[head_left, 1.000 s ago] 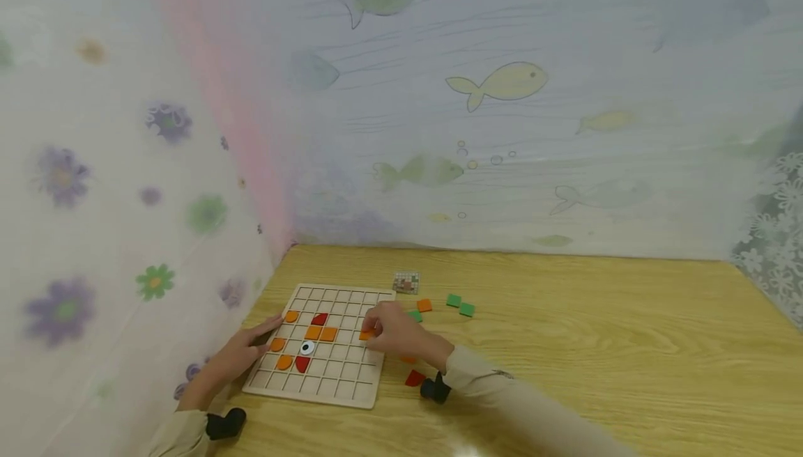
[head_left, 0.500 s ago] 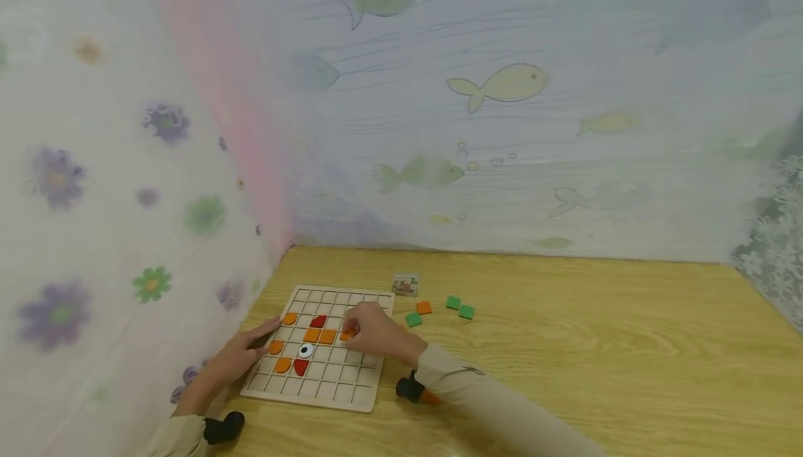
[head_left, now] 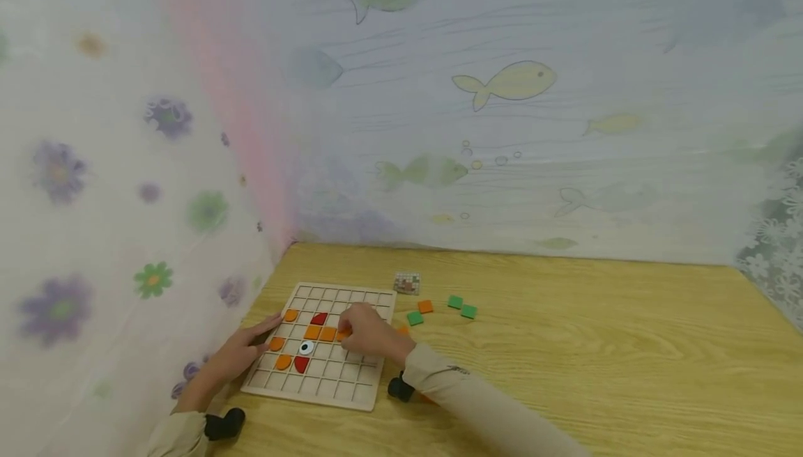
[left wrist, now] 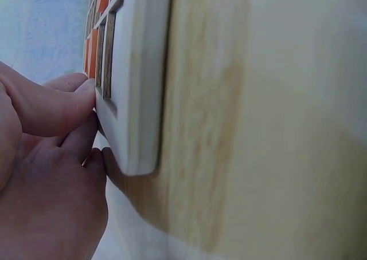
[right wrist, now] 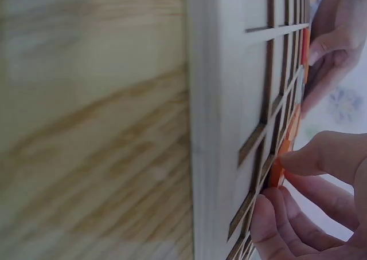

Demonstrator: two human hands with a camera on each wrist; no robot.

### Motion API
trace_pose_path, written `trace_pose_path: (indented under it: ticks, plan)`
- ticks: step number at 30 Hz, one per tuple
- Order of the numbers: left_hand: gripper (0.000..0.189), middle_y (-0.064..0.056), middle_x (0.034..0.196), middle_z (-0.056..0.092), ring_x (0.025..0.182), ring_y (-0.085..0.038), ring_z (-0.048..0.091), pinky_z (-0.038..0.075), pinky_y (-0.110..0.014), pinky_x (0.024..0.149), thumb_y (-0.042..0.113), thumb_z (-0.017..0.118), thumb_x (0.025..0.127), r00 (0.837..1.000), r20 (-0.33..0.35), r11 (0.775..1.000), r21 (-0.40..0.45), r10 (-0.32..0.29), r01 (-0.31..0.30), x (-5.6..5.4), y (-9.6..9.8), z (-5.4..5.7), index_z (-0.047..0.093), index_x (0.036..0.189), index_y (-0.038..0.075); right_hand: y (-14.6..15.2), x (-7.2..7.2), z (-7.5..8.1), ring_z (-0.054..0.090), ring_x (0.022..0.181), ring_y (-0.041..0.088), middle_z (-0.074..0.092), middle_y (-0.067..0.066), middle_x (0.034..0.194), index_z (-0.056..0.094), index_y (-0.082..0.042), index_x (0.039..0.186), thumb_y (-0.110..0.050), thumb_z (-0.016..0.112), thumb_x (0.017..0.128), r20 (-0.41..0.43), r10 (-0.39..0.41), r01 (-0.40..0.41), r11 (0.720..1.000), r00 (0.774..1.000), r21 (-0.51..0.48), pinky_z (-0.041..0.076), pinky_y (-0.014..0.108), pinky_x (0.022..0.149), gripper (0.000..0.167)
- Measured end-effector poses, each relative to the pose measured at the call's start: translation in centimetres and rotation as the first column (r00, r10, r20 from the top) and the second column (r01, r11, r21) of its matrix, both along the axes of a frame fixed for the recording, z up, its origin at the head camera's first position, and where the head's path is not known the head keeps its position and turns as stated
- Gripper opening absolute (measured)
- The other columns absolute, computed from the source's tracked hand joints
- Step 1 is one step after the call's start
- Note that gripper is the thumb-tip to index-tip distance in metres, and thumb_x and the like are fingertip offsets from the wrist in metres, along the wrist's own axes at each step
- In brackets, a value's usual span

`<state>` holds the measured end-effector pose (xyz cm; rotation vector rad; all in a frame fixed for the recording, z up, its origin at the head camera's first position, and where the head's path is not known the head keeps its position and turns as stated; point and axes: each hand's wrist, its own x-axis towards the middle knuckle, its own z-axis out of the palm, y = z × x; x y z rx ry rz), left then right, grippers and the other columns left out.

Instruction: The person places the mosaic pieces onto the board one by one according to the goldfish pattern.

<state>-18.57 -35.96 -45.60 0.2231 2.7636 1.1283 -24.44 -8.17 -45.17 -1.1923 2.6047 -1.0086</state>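
Observation:
A pale wooden grid board (head_left: 339, 389) lies flat at the table's left side. In its cells sit orange squares (head_left: 312, 332), orange rounded pieces (head_left: 277, 344), two red quarter-round tiles (head_left: 302, 365) and a white eye disc (head_left: 306, 347). My right hand (head_left: 370, 331) pinches an orange square tile (right wrist: 276, 172) between thumb and fingers, low over the grid, beside the row of orange squares. My left hand (head_left: 238, 351) rests along the board's left edge; in the left wrist view its thumb (left wrist: 63, 108) touches the rim.
Beyond the board lies a small pattern card (head_left: 407, 283). To the right are loose green tiles (head_left: 455, 301) and an orange tile (head_left: 425, 306). My right forearm partly covers more orange pieces (head_left: 403, 330). Patterned cloth walls stand behind and left.
My right hand has carried the orange square tile leftward across the grid, up to the row of orange squares. The left hand has stayed at the board's edge.

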Motion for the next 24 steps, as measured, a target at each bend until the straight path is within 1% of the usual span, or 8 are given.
trace_pose_path:
  ticks: [3, 5, 8, 10, 12, 14, 18, 24]
  plan:
    - [0.054, -0.023, 0.151, 0.023, 0.138, -0.046, 0.014, 0.013, -0.063, 0.106, -0.001, 0.048, 0.091, 1.0, 0.003, 1.0, -0.003, 0.011, -0.011, 0.1, -0.1, 0.2, 0.037, 0.144, 0.001, -0.2, 0.2, 0.2, 0.052, 0.08, 0.008, 0.063, 0.002, 0.087, 0.073, -0.002, 0.091, 0.0, 0.067, 0.076, -0.025, 0.012, -0.011, 1.0, 1.0, 0.026, 0.044, 0.017, 0.072, 0.017]
    - [0.054, -0.023, 0.151, 0.023, 0.138, -0.046, 0.014, 0.013, -0.063, 0.106, -0.001, 0.048, 0.091, 1.0, 0.004, 1.0, 0.0, 0.014, -0.014, 0.1, -0.2, 0.4, 0.037, 0.144, 0.001, -0.4, 0.3, 0.3, 0.053, 0.081, 0.008, 0.064, 0.002, 0.086, 0.074, -0.003, 0.088, 0.001, 0.067, 0.076, -0.06, 0.017, -0.015, 0.999, 0.998, 0.037, 0.044, 0.017, 0.073, 0.015]
    - [0.054, -0.024, 0.151, 0.023, 0.138, -0.046, 0.014, 0.013, -0.064, 0.106, -0.001, 0.048, 0.091, 1.0, 0.001, 1.0, 0.001, 0.009, -0.009, 0.1, -0.3, 0.4, 0.037, 0.144, 0.001, -0.5, 0.4, 0.4, 0.047, 0.074, 0.007, 0.057, -0.002, 0.076, 0.07, -0.006, 0.072, 0.002, 0.066, 0.074, -0.104, 0.026, -0.021, 0.999, 0.994, 0.046, 0.039, 0.017, 0.07, 0.01]
    - [0.054, -0.024, 0.151, 0.023, 0.138, -0.046, 0.014, 0.014, -0.063, 0.106, -0.001, 0.048, 0.091, 1.0, 0.003, 1.0, 0.001, 0.009, -0.009, 0.1, -0.3, 0.3, 0.037, 0.144, 0.001, -0.6, 0.5, 0.4, 0.039, 0.07, 0.008, 0.049, -0.003, 0.07, 0.063, -0.008, 0.063, 0.004, 0.065, 0.073, -0.115, 0.03, -0.025, 0.999, 0.993, 0.045, 0.034, 0.019, 0.066, 0.016]
    - [0.054, -0.024, 0.151, 0.023, 0.138, -0.046, 0.014, 0.014, -0.063, 0.106, -0.001, 0.048, 0.092, 1.0, 0.01, 1.0, 0.001, 0.011, -0.011, 0.1, -0.4, 0.1, 0.036, 0.145, 0.002, -0.6, 0.6, 0.4, 0.037, 0.069, 0.009, 0.046, -0.002, 0.07, 0.06, -0.008, 0.061, 0.005, 0.065, 0.073, -0.107, 0.03, -0.026, 0.999, 0.994, 0.039, 0.032, 0.021, 0.065, 0.018]
    - [0.054, -0.023, 0.151, 0.022, 0.138, -0.046, 0.013, 0.015, -0.063, 0.106, 0.0, 0.048, 0.093, 1.0, 0.019, 1.0, -0.001, 0.015, -0.015, 0.1, -0.4, 0.0, 0.036, 0.145, 0.003, -0.5, 0.7, 0.4, 0.041, 0.071, 0.008, 0.052, -0.002, 0.073, 0.065, -0.007, 0.065, 0.006, 0.065, 0.073, -0.096, 0.028, -0.024, 0.999, 0.995, 0.034, 0.035, 0.019, 0.067, 0.015]
    - [0.055, -0.022, 0.152, 0.022, 0.138, -0.046, 0.013, 0.016, -0.063, 0.105, 0.001, 0.049, 0.093, 0.999, 0.032, 1.0, -0.002, 0.014, -0.014, 0.2, -0.2, 0.1, 0.035, 0.146, 0.004, -0.2, 0.7, 0.3, 0.053, 0.082, 0.008, 0.065, 0.0, 0.084, 0.074, -0.006, 0.082, 0.003, 0.066, 0.076, -0.112, 0.029, -0.025, 0.999, 0.993, 0.045, 0.044, 0.018, 0.075, 0.012]
    - [0.055, -0.023, 0.151, 0.023, 0.138, -0.045, 0.014, 0.015, -0.062, 0.106, -0.003, 0.047, 0.092, 1.0, 0.022, 1.0, 0.006, 0.005, -0.005, 0.2, 0.3, 0.4, 0.035, 0.145, 0.002, 0.6, 0.6, 0.3, 0.055, 0.081, 0.009, 0.065, 0.001, 0.087, 0.073, -0.006, 0.088, 0.001, 0.064, 0.079, -0.1, 0.04, -0.039, 0.999, 0.994, 0.012, 0.045, 0.017, 0.073, 0.014]
